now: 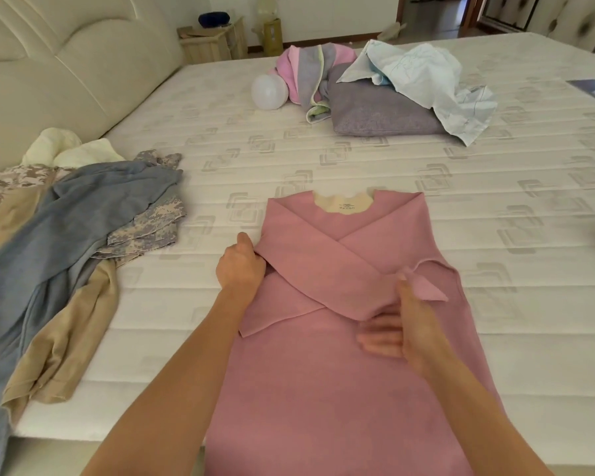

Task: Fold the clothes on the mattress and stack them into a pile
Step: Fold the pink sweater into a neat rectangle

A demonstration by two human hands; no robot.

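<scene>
Blur smears the right hand (397, 329), fingers seemingly flat on the soft pink top (323, 372), thumb under one crossed sleeve end. The left hand (242, 266) pinches the other sleeve's fold. It lies on the quilted mattress (358, 159), hem cut off below.

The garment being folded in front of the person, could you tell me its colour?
Dusty pink garment, cream inside the neckline; head view.

2 bare forearms, 2 bare hands

Left hand (241, 266) and right hand (397, 333) show no sleeves, gloves, rings, watch or bracelets; the right fingers are blurred.
</scene>
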